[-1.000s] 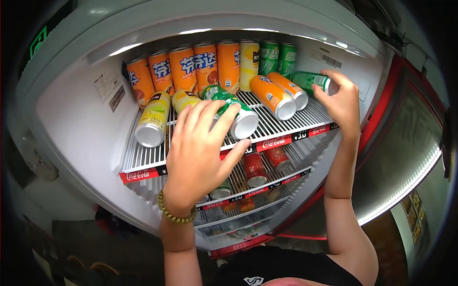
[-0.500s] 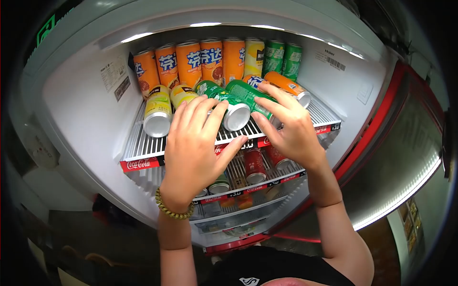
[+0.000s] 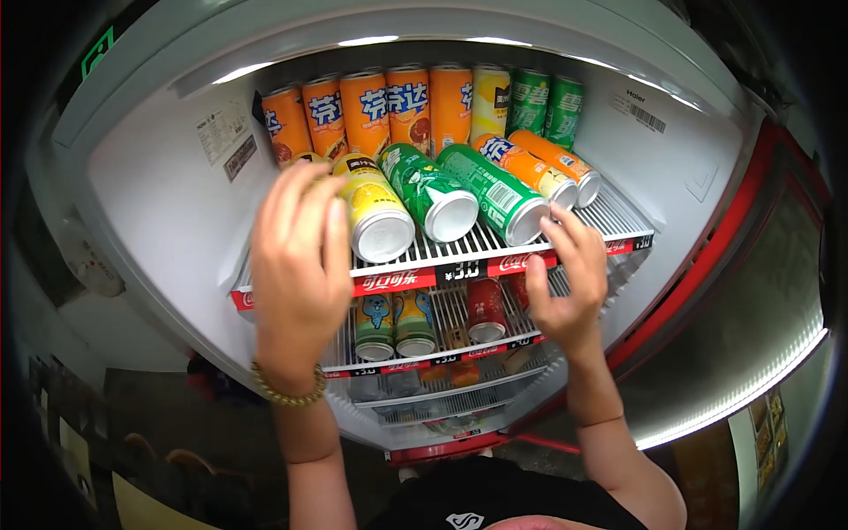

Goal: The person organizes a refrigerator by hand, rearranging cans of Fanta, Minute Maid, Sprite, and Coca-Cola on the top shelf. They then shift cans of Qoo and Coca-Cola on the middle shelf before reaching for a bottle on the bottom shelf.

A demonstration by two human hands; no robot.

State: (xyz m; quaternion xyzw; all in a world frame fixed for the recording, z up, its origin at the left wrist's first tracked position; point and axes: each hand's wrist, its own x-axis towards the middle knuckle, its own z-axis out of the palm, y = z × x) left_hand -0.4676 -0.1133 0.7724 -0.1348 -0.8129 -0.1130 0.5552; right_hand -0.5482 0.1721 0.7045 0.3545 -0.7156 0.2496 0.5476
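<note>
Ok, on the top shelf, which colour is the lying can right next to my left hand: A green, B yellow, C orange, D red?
B: the yellow can lies right beside the left hand, with a green can on its other side.

On the top shelf lying cans fill the front — standing cans line up behind them; below it, other cans on a lower shelf.
</note>
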